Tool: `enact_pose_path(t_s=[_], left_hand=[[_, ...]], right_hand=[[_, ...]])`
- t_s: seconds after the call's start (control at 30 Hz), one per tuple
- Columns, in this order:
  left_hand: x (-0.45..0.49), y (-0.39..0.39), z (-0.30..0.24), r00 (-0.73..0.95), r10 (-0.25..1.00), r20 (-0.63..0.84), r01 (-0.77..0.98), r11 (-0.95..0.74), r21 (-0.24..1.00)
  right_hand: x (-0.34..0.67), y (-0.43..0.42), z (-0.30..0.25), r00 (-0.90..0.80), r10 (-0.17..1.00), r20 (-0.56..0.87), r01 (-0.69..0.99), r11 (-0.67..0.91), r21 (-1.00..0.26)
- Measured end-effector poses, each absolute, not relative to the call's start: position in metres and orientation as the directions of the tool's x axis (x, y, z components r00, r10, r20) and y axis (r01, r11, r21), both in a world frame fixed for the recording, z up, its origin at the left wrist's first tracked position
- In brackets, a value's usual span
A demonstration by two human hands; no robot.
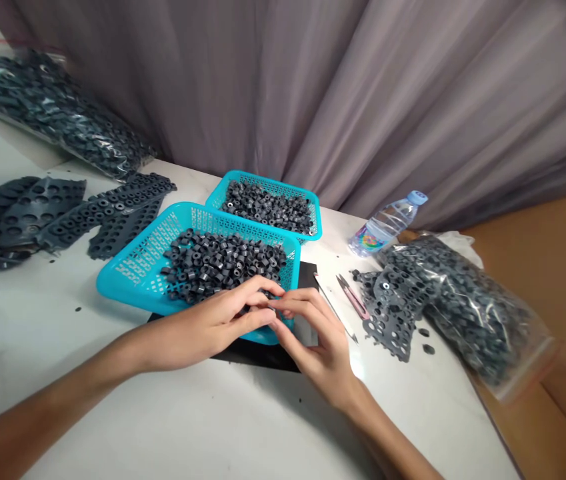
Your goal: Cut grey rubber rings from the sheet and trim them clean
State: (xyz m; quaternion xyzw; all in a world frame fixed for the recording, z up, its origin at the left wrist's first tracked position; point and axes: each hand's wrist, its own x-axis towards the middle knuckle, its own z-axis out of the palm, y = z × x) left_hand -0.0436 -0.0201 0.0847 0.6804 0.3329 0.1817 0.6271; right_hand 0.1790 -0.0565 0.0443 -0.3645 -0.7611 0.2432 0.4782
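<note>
A: Count of containers is recorded as two turquoise perforated plastic baskets: the near basket and the far basket, both set on the white table and both loaded with small dark grey rubber rings, too many to be counted.

B: Two hands are noted. The left hand and the right hand are brought together at the near basket's front corner, fingertips touching. A small dark piece appears to be pinched between them; its shape cannot be told.

A: Finger state?

B: Both sets are narrowed into a pinch, thumbs against forefingers.

A: Under the near basket, one flat black mat is seen. Just right of the hands, one pair of pink-handled snips is laid.

B: Grey rubber sheets with moulded rings are spread at left; another sheet lies at right. Two clear plastic bags of such parts are logged: one at far left, one at right. One clear water bottle lies on its side.
</note>
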Motion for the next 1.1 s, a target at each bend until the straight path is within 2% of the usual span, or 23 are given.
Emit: enact_pose_path(t_s=[0.17, 0.37, 0.47, 0.57, 0.67, 0.9, 1.1], left_hand=[[-0.04, -0.016, 0.081, 0.697, 0.704, -0.134, 0.159, 0.029, 0.987], [-0.027, -0.018, 0.075, 0.668, 0.738, -0.095, 0.024, 0.106, 0.994], [-0.019, -0.024, 0.078, 0.621, 0.779, -0.084, 0.045, 0.072, 0.996], [-0.016, -0.029, 0.083, 0.564, 0.825, -0.033, 0.119, -0.042, 0.992], [-0.018, -0.03, 0.082, 0.543, 0.839, -0.018, 0.178, -0.095, 0.98], [-0.026, -0.021, 0.074, 0.613, 0.787, -0.061, 0.086, 0.011, 0.996], [-0.028, -0.02, 0.079, 0.654, 0.747, -0.12, 0.131, 0.044, 0.99]], right_hand=[[0.182, -0.056, 0.046, -0.272, 0.763, 0.587, 0.334, 0.647, -0.686], [0.183, -0.057, 0.049, -0.185, 0.819, 0.543, 0.354, 0.571, -0.741], [0.186, -0.057, 0.049, -0.137, 0.865, 0.482, 0.318, 0.499, -0.806], [0.189, -0.057, 0.05, -0.096, 0.898, 0.43, 0.294, 0.439, -0.849], [0.191, -0.055, 0.051, -0.122, 0.911, 0.395, 0.293, 0.413, -0.862], [0.194, -0.053, 0.053, -0.184, 0.901, 0.392, 0.295, 0.431, -0.853], [0.196, -0.053, 0.048, -0.229, 0.853, 0.47, 0.287, 0.52, -0.805]])
